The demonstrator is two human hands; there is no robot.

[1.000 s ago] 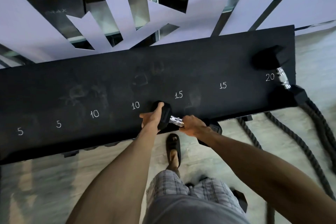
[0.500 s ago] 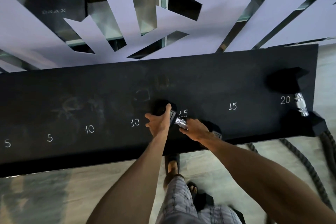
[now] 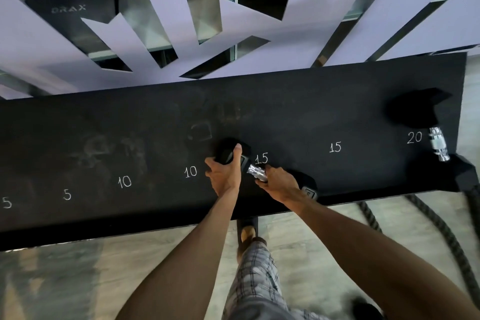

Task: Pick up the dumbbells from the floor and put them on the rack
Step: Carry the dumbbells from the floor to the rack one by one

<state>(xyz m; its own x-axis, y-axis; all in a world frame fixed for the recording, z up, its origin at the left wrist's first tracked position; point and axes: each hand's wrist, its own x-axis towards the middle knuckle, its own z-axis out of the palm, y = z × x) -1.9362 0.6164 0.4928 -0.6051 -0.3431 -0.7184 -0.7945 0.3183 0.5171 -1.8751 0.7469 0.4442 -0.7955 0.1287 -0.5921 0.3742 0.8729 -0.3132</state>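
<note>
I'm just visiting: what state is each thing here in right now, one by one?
Dumbbell in hand: lying on the rack by the first chalked 15, gripped by both hands.
Left hand: closed over the dumbbell's far head.
Right hand: wrapped round the handle.
Second dumbbell: resting on the rack beside the 20, untouched.
Rack: mostly bare; the 5 and 10 spots hold nothing.
Rope: lying loose on the floor.
</note>
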